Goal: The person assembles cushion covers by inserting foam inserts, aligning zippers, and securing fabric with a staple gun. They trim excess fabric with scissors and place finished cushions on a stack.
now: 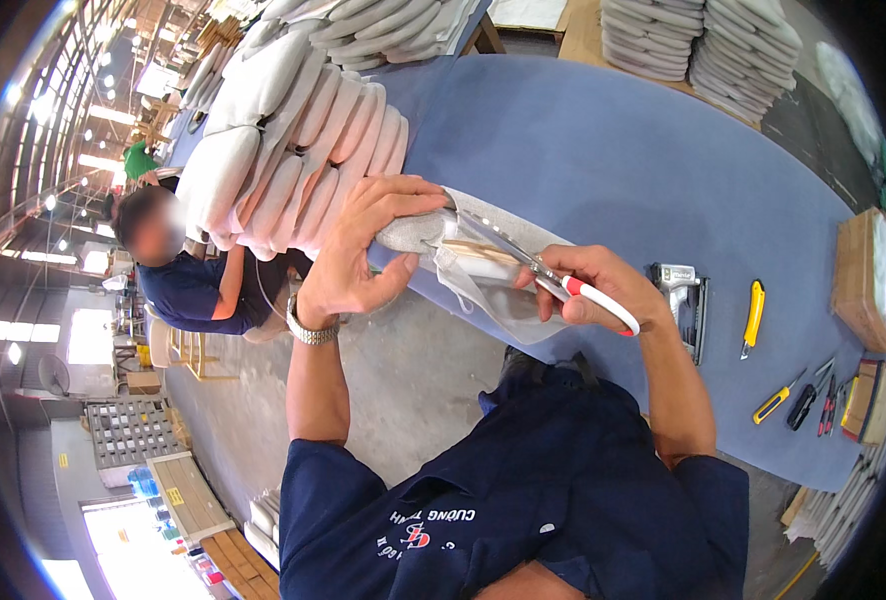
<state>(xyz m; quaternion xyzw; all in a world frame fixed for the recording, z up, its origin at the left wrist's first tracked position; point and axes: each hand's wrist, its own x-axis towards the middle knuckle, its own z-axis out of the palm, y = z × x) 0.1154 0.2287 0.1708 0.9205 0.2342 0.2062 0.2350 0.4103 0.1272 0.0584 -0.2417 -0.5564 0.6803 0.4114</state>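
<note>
My left hand [358, 250] grips the rounded end of a grey fabric-covered padded piece [410, 233], fingers over the top and thumb on the near side. Loose cover fabric and a thin, see-through white lining [508, 308] hang from that piece toward the right. In my right hand [603, 280] is a pair of scissors [603, 303] with red and white handles. Their blades lie along the fabric and point toward my left hand. Whether the blades are apart is hard to make out. All this is at the near edge of the blue-covered table [563, 130].
Stacks of grey padded pieces [298, 150] rise at the left; more stacks [698, 45] stand beyond the table. To the right lie a staple gun [678, 300], a yellow utility knife [753, 318], screwdrivers [801, 407] and a cardboard box [861, 280]. A co-worker [198, 285] sits at the left.
</note>
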